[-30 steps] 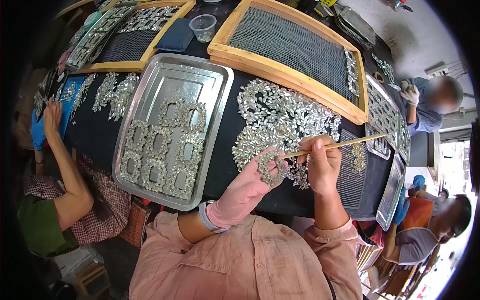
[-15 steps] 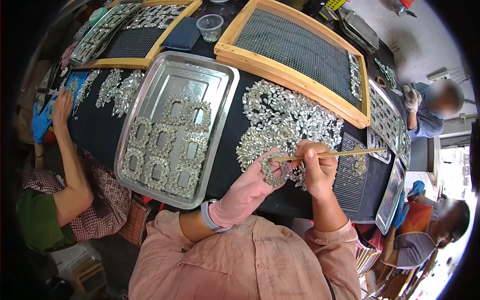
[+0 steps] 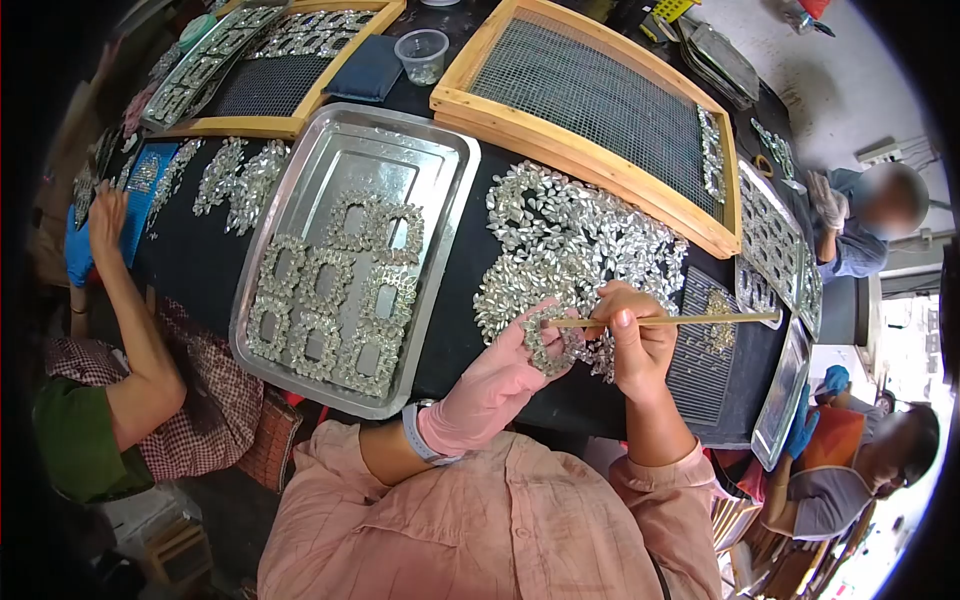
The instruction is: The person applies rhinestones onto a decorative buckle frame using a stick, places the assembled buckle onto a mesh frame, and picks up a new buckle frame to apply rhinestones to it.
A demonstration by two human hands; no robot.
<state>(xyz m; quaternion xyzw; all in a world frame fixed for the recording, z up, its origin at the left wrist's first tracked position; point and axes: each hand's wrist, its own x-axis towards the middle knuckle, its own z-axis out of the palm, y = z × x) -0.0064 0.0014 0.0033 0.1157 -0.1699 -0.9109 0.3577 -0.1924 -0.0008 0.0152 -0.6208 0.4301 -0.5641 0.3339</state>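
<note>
My left hand (image 3: 497, 372), in a pink glove, holds a small rectangular frame set with clear crystals (image 3: 546, 346) in its fingers. Bare, my right hand (image 3: 634, 335) pinches a thin wooden stick (image 3: 700, 319), whose left tip touches or nearly touches the crystal frame. Just beyond both hands spreads a large heap of loose clear crystals (image 3: 585, 235). To the left lies a metal tray (image 3: 395, 135) with several finished-looking crystal frames (image 3: 318, 285) in rows. On the right, a grey ribbed mat (image 3: 690, 365) carries small golden pieces (image 3: 720, 318).
A wood-framed mesh screen (image 3: 590, 85) lies behind the heap. A clear plastic cup (image 3: 422, 55) and a dark blue pad (image 3: 360, 68) stand at the back. More metal trays (image 3: 780, 395) line the right edge. A co-worker's arm (image 3: 135, 310) works at left; other people sit at right.
The stick in my right hand has swung slightly, its far end dropping lower. My left hand stays nearly still. The co-worker's hand at left has shifted left and down.
</note>
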